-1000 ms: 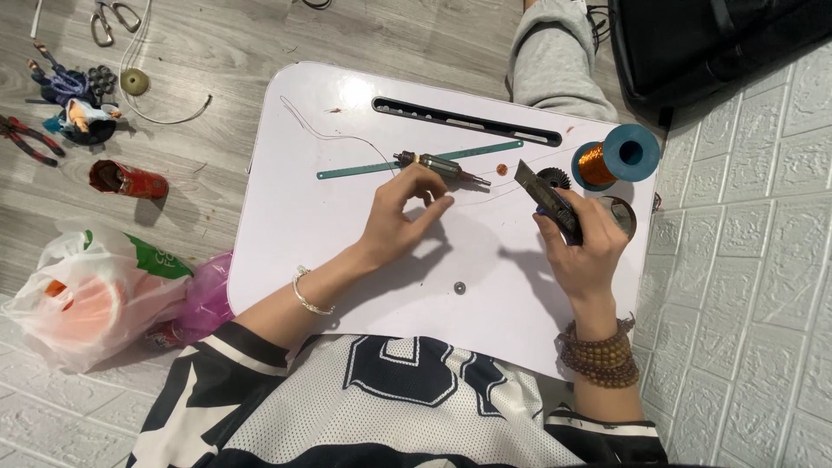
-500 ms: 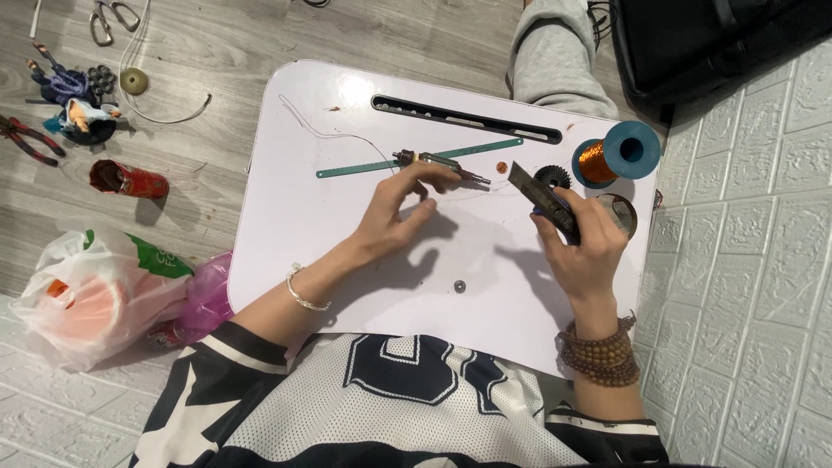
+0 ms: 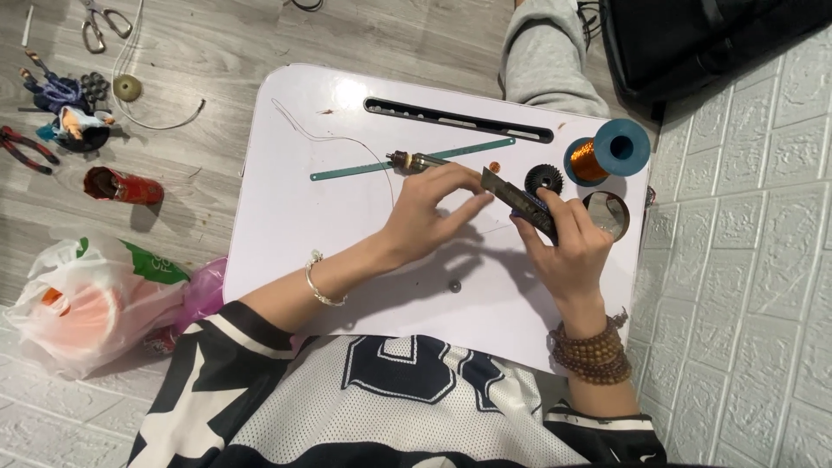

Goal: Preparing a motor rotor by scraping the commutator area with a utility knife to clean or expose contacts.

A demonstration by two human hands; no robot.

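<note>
1. Head view looked straight down on a white lap table (image 3: 347, 234), smooth and round-cornered, with a long dark slot near its far edge.
2. The right hand (image 3: 568, 251) was curled tight around a dark utility knife (image 3: 520, 199), its grey blade end pointing toward the left hand; brown wooden beads circled that wrist.
3. The left hand (image 3: 429, 212) reached across the table with the wrist straight, its fingers lightly bent and pinched on a slim metal rod tool (image 3: 416, 161), fingertips just beside the knife's tip. A thin silver bracelet sat on the wrist.
4. A flat green strip (image 3: 347, 171) lay under the rod.
5. Near the right hand stood a black toothed gear (image 3: 543, 178) and a blue spool of shiny copper wire (image 3: 607, 154).
</note>
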